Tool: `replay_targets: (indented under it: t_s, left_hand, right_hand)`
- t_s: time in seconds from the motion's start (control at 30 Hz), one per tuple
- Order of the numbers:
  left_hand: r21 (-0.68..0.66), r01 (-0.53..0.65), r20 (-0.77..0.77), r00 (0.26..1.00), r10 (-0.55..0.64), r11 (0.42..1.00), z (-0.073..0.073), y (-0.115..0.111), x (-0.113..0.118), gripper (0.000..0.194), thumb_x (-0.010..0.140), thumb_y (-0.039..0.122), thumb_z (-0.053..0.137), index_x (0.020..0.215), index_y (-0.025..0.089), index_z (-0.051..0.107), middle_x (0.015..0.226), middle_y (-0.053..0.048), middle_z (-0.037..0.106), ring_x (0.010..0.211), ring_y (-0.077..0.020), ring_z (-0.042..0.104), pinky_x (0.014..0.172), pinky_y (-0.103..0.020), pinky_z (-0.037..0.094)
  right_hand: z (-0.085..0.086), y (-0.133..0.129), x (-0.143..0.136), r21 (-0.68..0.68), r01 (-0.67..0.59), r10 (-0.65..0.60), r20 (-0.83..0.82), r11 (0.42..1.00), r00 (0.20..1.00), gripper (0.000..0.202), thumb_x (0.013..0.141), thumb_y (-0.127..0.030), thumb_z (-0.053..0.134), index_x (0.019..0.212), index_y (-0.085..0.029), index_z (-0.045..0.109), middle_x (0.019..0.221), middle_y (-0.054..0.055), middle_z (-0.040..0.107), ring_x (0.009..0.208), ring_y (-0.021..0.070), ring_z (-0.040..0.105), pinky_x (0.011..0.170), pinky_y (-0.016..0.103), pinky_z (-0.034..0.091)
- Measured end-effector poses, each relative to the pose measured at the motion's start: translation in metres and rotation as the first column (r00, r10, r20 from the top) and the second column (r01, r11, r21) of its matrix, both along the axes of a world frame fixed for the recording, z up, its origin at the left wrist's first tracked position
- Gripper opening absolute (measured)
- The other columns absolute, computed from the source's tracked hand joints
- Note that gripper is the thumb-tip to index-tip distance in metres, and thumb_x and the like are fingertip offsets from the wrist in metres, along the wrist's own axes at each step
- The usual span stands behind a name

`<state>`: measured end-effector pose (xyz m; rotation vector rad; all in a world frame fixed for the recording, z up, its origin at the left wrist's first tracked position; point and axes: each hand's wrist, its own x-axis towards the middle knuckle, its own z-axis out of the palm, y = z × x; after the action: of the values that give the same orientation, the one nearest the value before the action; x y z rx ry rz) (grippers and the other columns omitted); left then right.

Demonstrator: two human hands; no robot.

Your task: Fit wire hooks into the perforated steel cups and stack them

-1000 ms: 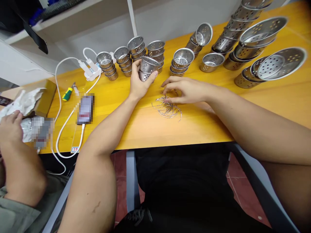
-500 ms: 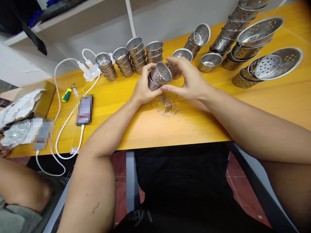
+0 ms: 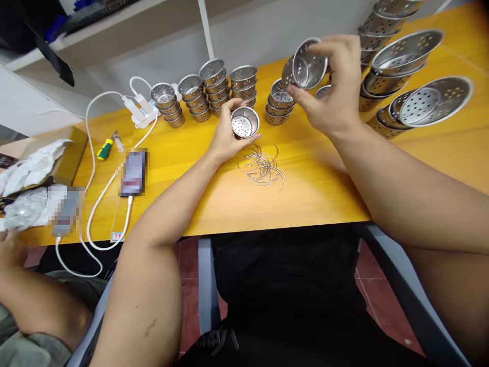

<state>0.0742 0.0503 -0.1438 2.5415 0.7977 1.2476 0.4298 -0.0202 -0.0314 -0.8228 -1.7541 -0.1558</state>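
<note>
My left hand (image 3: 222, 138) is closed around a small perforated metal cup (image 3: 245, 123) just above the table, its opening facing me. Raised at the right, my right hand (image 3: 340, 94) grips another perforated metal cup (image 3: 311, 66) by thumb and fingers, tilted with its mouth to the left. Whether one cup or two nested ones are in that hand, I cannot tell. Below my left hand lies a loose tangle of thin curved wires (image 3: 263, 171). A short stack of perforated cups (image 3: 278, 111) stands between my hands, farther back.
Several cup stacks (image 3: 217, 89) line the back of the table (image 3: 214, 204); larger ones (image 3: 397, 81) stand at right. On the left are a charging phone (image 3: 133, 173), white cables (image 3: 91, 214), a power strip (image 3: 143, 118), a green-yellow screwdriver (image 3: 105, 149) and a box (image 3: 74, 155). Another person's arm (image 3: 42, 300) is at far left.
My right hand has moved up and right, away from my left hand, with a cup in it. The left hand stays nearly in place, its cup now showing its open mouth.
</note>
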Motion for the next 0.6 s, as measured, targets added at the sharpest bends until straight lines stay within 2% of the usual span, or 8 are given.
replay_targets:
  t_s: [0.1,0.2,0.27,0.47,0.6]
  left_hand:
    - [-0.016,0.005,0.009,1.000,-0.005,1.000,0.002,0.000,-0.001,0.126,0.104,0.100,0.087,0.196,0.043,0.023,0.187,-0.018,0.059,0.174,-0.0437,0.067,0.150,-0.068,0.056]
    - [-0.037,0.007,0.006,1.000,-0.006,0.999,0.007,-0.004,-0.001,0.122,0.102,0.103,0.087,0.191,0.042,0.031,0.184,-0.017,0.061,0.173,-0.0429,0.068,0.151,-0.067,0.056]
    - [-0.053,0.001,0.015,1.000,0.000,0.999,0.010,-0.007,0.000,0.120,0.102,0.104,0.086,0.189,0.041,0.034,0.183,-0.017,0.062,0.172,-0.0419,0.069,0.150,-0.066,0.057]
    - [-0.079,0.007,0.040,0.999,-0.004,0.997,0.014,-0.011,0.003,0.120,0.100,0.105,0.088,0.188,0.039,0.040,0.182,-0.019,0.065,0.169,-0.0419,0.073,0.149,-0.067,0.060]
    - [-0.086,0.013,0.028,1.000,-0.010,0.996,0.017,-0.014,0.006,0.121,0.099,0.105,0.089,0.188,0.039,0.039,0.184,-0.019,0.065,0.171,-0.0424,0.073,0.150,-0.067,0.059]
  right_hand:
    - [-0.005,0.003,0.000,-0.097,0.024,-0.020,0.034,0.995,0.999,0.035,0.114,-0.058,0.100,0.146,-0.045,0.093,0.172,0.016,0.073,0.168,0.0400,0.068,0.146,0.071,0.057]
    - [-0.010,0.003,-0.006,-0.165,0.005,0.004,0.050,0.986,0.999,0.020,0.121,-0.058,0.090,0.140,-0.052,0.096,0.180,0.010,0.068,0.173,0.0335,0.066,0.150,0.067,0.056]
    - [-0.012,0.003,-0.009,-0.192,0.001,0.010,0.059,0.981,0.998,0.021,0.123,-0.062,0.086,0.138,-0.053,0.098,0.180,0.008,0.068,0.173,0.0351,0.065,0.151,0.068,0.055]
    - [-0.017,0.011,-0.014,-0.249,-0.031,0.047,0.058,0.968,0.997,0.036,0.122,-0.083,0.077,0.132,-0.055,0.099,0.182,0.004,0.072,0.173,0.0457,0.062,0.152,0.081,0.048]
    - [-0.024,0.015,-0.013,-0.275,-0.058,0.075,0.054,0.960,0.996,0.044,0.119,-0.085,0.082,0.133,-0.047,0.100,0.183,0.010,0.068,0.172,0.0478,0.059,0.154,0.083,0.045]
